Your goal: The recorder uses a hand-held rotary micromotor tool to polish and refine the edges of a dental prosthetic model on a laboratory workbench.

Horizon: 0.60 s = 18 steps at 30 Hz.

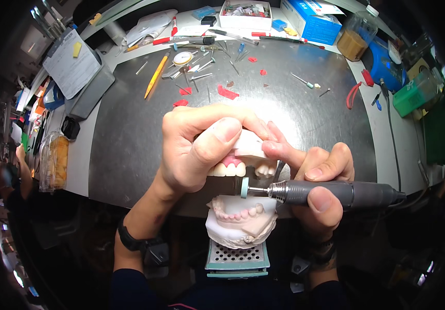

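Head view: a denture [243, 164] with white teeth and pink gum is held just above the near edge of a dark grey work mat [129, 139], close in front of the person. The left hand [201, 147] grasps it, thumb pressed over the top and fingers curled round the back, so most of its upper side is hidden; only one row of teeth and a strip of gum show below the thumb. The right hand [318, 186] is clenched around a grey rotary handpiece [336, 194], its forefinger stretched out to touch the white piece. The handpiece carries one small pale grinding wheel [244, 187], which sits just beneath the teeth; whether it touches them is hard to tell.

Just below lies a second dental piece, a white plaster model [240, 222] with its own row of teeth, resting on a pale green perforated tray [237, 257]; the tray's near end is cut short by the person's dark clothing. A black watch [139, 243] circles the left wrist.

Farther out on the mat are several red wax scraps [227, 93], one yellow pencil [156, 75] and a scatter of thin metal burs [201, 76], too small to count. Beyond them stand one blue box [313, 20], one jar of tan powder [355, 37] and one white tray of bits [245, 14]. At the far left edge another person's arm [25, 173] shows only in part.
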Each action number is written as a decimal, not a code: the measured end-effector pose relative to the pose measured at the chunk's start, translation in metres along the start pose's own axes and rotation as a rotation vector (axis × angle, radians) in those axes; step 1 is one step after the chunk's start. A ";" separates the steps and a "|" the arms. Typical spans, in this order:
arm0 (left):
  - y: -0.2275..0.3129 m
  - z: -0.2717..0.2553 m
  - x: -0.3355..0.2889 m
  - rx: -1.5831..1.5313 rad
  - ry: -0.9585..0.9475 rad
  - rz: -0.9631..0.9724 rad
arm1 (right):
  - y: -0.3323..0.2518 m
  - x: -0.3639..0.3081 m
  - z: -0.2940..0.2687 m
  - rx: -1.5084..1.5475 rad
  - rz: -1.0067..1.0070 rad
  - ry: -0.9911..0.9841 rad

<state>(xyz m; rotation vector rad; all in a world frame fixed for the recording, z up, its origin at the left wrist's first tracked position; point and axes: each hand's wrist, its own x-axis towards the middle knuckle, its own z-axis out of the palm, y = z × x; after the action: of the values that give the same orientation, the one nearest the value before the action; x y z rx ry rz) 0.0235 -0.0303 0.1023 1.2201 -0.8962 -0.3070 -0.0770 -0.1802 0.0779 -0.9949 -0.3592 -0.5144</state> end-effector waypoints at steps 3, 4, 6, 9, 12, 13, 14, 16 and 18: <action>-0.002 -0.001 -0.001 0.064 0.051 0.053 | 0.001 -0.002 0.002 -0.042 -0.003 -0.036; -0.001 -0.002 -0.002 0.075 0.057 0.044 | 0.001 -0.003 0.003 -0.087 -0.004 -0.040; -0.001 -0.002 -0.002 0.086 0.065 0.036 | 0.000 -0.003 0.006 -0.114 -0.003 -0.038; -0.002 0.003 -0.003 0.078 0.153 0.043 | 0.000 -0.005 0.008 -0.153 0.000 -0.016; 0.000 0.003 -0.003 0.079 0.151 0.031 | 0.001 -0.004 0.009 -0.173 -0.008 -0.008; 0.001 0.003 -0.004 0.087 0.162 0.029 | 0.001 -0.004 0.009 -0.182 -0.018 -0.020; 0.002 0.003 -0.004 0.096 0.173 0.027 | 0.001 -0.004 0.010 -0.180 -0.017 -0.020; 0.007 0.004 -0.003 0.130 0.163 -0.028 | 0.001 -0.004 0.010 -0.188 -0.023 -0.006; 0.008 0.004 -0.004 0.167 0.153 -0.081 | 0.002 -0.005 0.010 -0.192 -0.027 0.001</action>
<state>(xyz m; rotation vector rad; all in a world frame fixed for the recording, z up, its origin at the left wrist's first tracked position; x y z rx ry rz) 0.0162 -0.0277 0.1086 1.4169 -0.7521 -0.2034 -0.0801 -0.1693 0.0789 -1.1767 -0.3269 -0.5821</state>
